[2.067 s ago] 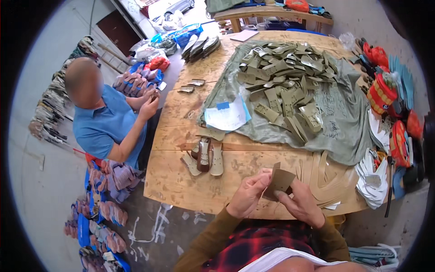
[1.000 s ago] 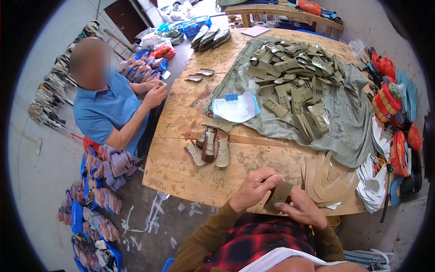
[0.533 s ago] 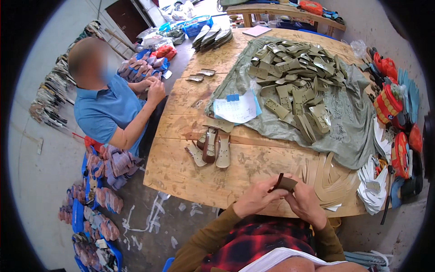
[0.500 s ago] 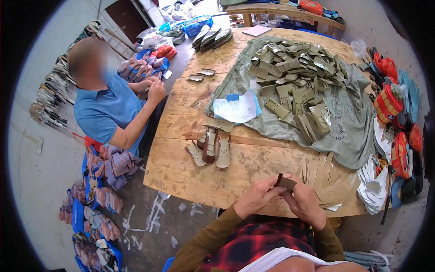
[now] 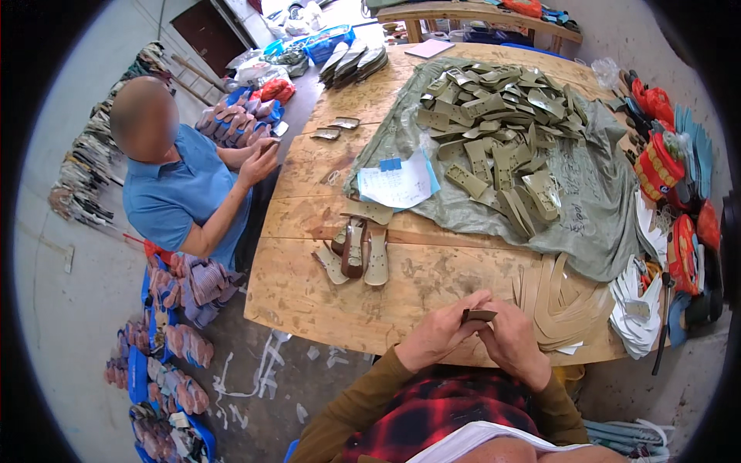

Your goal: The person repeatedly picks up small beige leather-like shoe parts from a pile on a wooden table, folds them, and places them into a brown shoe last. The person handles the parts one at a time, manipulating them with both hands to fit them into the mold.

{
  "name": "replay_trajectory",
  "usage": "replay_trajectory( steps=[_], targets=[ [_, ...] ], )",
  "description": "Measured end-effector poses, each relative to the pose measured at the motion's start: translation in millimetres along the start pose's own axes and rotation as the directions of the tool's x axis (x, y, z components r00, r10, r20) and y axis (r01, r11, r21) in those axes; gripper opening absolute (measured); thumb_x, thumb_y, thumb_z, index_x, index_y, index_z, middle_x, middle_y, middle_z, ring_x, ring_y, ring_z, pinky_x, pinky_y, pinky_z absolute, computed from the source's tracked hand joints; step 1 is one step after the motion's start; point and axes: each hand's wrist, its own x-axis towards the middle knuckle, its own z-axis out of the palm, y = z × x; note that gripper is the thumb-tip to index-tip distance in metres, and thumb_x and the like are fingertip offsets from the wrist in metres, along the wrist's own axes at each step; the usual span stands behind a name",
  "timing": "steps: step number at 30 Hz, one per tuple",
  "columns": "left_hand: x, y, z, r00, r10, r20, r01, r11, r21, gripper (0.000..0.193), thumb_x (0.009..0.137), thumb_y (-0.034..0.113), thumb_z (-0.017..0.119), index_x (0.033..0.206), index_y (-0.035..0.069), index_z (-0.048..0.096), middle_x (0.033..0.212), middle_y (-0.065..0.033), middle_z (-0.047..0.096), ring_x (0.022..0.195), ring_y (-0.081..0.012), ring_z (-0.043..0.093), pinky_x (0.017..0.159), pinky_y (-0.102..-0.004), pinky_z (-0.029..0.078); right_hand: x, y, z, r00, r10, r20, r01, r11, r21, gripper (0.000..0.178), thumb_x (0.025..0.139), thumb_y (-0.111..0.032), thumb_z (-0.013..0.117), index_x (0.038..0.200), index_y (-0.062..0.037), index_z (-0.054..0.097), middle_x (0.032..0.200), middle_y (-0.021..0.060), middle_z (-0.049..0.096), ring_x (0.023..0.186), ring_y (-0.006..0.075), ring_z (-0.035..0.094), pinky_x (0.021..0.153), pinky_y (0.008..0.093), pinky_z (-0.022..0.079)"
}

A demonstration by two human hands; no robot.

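Over the table's near edge, my left hand (image 5: 438, 333) and my right hand (image 5: 512, 341) meet with bent fingers around a small dark brown curved piece (image 5: 482, 315). Both hands grip it from either side, and the fingers hide much of it. To the left on the wooden table (image 5: 293, 293) lies a small group of curved heel-like pieces: an olive one with holes (image 5: 377, 258) and a glossy brown one (image 5: 353, 251) among them. Tan curved strips (image 5: 559, 309) are stacked just right of my right hand.
A heap of olive curved pieces (image 5: 494, 116) lies on a grey-green sack (image 5: 594, 224), beside a written sheet (image 5: 394, 185). White strips (image 5: 633, 316) and red bags (image 5: 683, 255) line the right edge. A person in a blue shirt (image 5: 181, 193) stands left, holding a small object.
My fingers have shifted around the brown piece, which now lies flatter, with my right fingers further over it. The person on the left has raised their head and lifted their hands slightly.
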Motion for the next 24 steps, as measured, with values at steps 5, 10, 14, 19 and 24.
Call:
replay_trajectory(
  steps=[5, 10, 14, 19, 24],
  targets=[
    [-1.2, -2.5, 6.5, 0.997, 0.016, -0.072, -0.008, 0.994, 0.111, 0.057, 0.087, 0.005, 0.067, 0.139, 0.005, 0.044, 0.114, -0.0200, 0.064, 0.103, -0.0337, 0.066, 0.083, -0.0369, 0.054, 0.2, 0.1, 0.1, 1.000, 0.018, -0.001, -0.018, 1.000, 0.005, 0.035, 0.077, 0.006, 0.063, 0.111, 0.0012, 0.056, 0.100, 0.0200, 0.062, 0.092, 0.0408, 0.061, 0.078, 0.0446, 0.051],
    [-1.7, -11.3, 12.9, 0.988, 0.071, -0.136, -0.042, 0.978, 0.204, 0.060, 0.082, -0.001, 0.070, 0.137, 0.007, 0.046, 0.109, -0.0190, 0.065, 0.098, -0.0330, 0.067, 0.079, -0.0369, 0.055, 2.1, -2.1, -2.2, 0.999, -0.001, -0.037, 0.001, 1.000, 0.016, 0.039, 0.077, 0.008, 0.062, 0.116, 0.0039, 0.054, 0.103, 0.0226, 0.061, 0.095, 0.0421, 0.061, 0.081, 0.0450, 0.051],
    [-1.6, -16.4, 16.0, 0.969, 0.162, -0.185, -0.105, 0.952, 0.286, 0.059, 0.083, 0.007, 0.071, 0.136, 0.005, 0.046, 0.102, -0.0176, 0.066, 0.090, -0.0336, 0.067, 0.072, -0.0385, 0.056, 1.3, -1.9, -1.1, 0.999, -0.007, -0.052, 0.008, 1.000, 0.015, 0.041, 0.077, 0.009, 0.061, 0.117, 0.0043, 0.053, 0.104, 0.0231, 0.061, 0.096, 0.0422, 0.061, 0.082, 0.0450, 0.051],
    [-4.0, -19.5, 14.4, 0.960, 0.193, -0.205, -0.114, 0.932, 0.343, 0.063, 0.080, 0.005, 0.073, 0.137, 0.006, 0.046, 0.103, -0.0166, 0.066, 0.090, -0.0316, 0.068, 0.073, -0.0372, 0.056, 2.8, -6.7, -2.2, 0.999, -0.001, -0.045, 0.001, 1.000, 0.013, 0.043, 0.078, 0.011, 0.057, 0.120, 0.0040, 0.053, 0.108, 0.0236, 0.061, 0.100, 0.0422, 0.060, 0.085, 0.0440, 0.051],
    [-3.5, -17.5, 7.6, 0.918, 0.291, -0.269, -0.191, 0.919, 0.344, 0.050, 0.078, -0.001, 0.072, 0.124, 0.003, 0.053, 0.116, -0.0194, 0.064, 0.097, -0.0324, 0.067, 0.077, -0.0367, 0.056, 1.8, -10.1, -2.1, 0.998, -0.005, -0.062, 0.008, 0.999, 0.053, 0.047, 0.080, 0.007, 0.059, 0.126, 0.0021, 0.052, 0.117, 0.0229, 0.061, 0.102, 0.0376, 0.062, 0.085, 0.0412, 0.051]
  ],
)
